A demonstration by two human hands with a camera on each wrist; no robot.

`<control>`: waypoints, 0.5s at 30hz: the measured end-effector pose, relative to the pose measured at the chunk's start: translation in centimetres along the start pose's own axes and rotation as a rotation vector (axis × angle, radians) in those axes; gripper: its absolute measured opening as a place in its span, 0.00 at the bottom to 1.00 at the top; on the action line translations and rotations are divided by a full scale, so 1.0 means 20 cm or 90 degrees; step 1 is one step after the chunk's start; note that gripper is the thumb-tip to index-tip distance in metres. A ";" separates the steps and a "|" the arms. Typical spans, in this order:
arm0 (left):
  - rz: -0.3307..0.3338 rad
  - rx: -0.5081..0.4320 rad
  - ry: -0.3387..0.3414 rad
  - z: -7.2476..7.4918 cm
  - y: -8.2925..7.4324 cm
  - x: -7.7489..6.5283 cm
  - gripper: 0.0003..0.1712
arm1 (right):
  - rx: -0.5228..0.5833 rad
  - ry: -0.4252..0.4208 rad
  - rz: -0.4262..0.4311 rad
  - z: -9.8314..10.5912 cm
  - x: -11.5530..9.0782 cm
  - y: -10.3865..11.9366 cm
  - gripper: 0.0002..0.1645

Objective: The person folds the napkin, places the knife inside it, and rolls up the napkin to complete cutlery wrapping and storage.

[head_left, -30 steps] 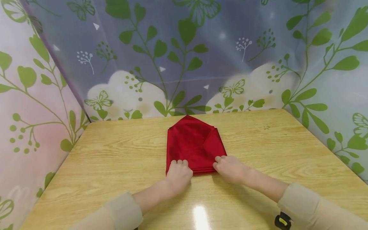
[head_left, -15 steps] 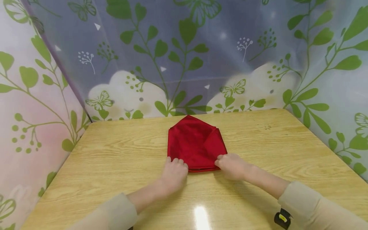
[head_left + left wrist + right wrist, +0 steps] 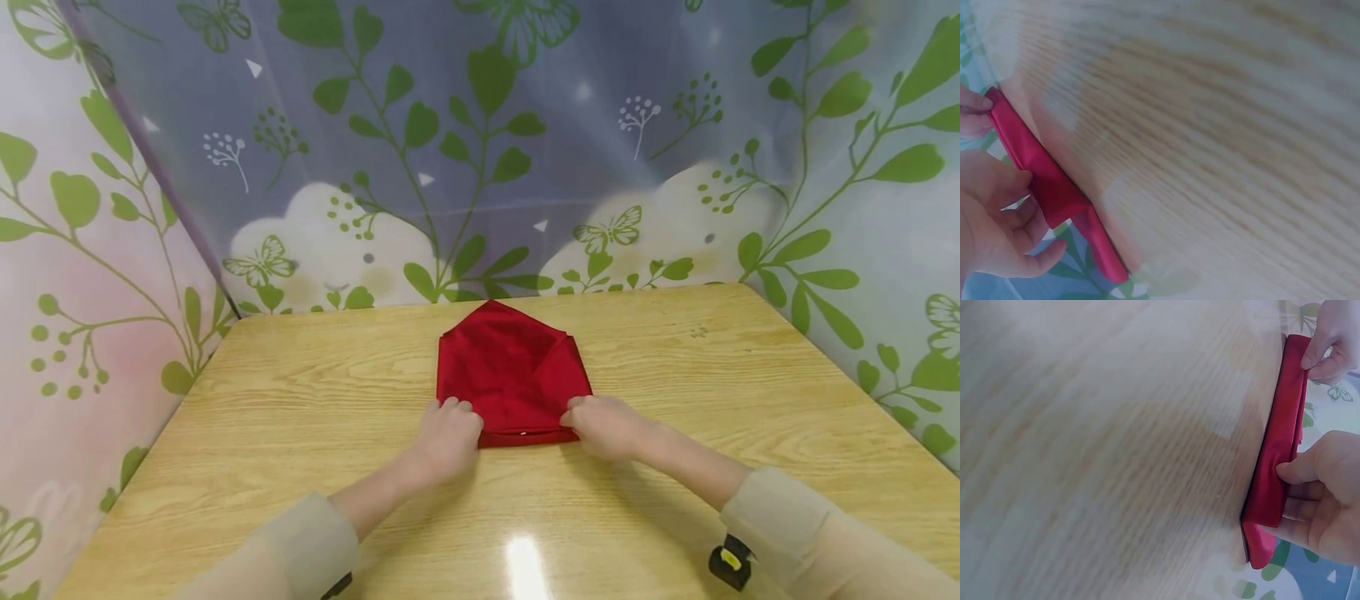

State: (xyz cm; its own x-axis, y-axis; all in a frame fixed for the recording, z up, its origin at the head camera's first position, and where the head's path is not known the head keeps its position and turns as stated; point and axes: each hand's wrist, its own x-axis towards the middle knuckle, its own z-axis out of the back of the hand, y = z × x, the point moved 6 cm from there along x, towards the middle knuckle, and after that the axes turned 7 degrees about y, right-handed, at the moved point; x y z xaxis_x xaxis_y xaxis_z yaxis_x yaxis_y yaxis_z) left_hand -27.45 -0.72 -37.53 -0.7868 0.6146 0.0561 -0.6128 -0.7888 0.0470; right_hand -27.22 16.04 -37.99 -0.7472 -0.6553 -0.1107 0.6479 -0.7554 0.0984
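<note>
A folded red cloth (image 3: 510, 367) with a satiny sheen lies on the wooden table, its far end coming to a point. My left hand (image 3: 448, 435) pinches the upper layers at the near left corner, and my right hand (image 3: 603, 427) pinches them at the near right corner. Between the hands the near edge is lifted, and a narrow dark gap shows under it. In the left wrist view the thumb presses on the front of the red cloth (image 3: 1050, 184). The right wrist view has the right thumb on its near face, with fingers behind it.
The light wooden table (image 3: 300, 392) spreads on all sides of the cloth. Behind it and at both sides hang printed curtains (image 3: 480, 167) with leaves and butterflies. A bright light reflection (image 3: 527, 567) lies on the tabletop near the front.
Both hands have moved slightly away from the body, the left also a little leftward. The near edge of the cloth has risen, and a gap has opened between its layers.
</note>
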 end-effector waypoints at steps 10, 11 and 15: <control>-0.021 0.066 0.005 -0.01 -0.01 -0.01 0.16 | 0.041 0.007 -0.031 0.01 0.01 -0.01 0.12; -0.039 0.093 -0.012 -0.01 -0.02 -0.01 0.16 | 0.034 0.001 -0.027 0.01 0.00 0.00 0.12; -0.096 0.180 -0.064 0.00 -0.06 -0.04 0.15 | -0.018 -0.022 -0.005 0.02 -0.01 0.01 0.10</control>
State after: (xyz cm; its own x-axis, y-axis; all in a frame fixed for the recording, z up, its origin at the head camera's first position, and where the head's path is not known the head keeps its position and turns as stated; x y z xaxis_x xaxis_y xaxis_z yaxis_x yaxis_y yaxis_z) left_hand -26.07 -0.26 -37.62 -0.6694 0.7324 0.1244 -0.6659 -0.6658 0.3366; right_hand -26.97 15.99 -37.64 -0.7570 -0.6488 -0.0771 0.6451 -0.7609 0.0702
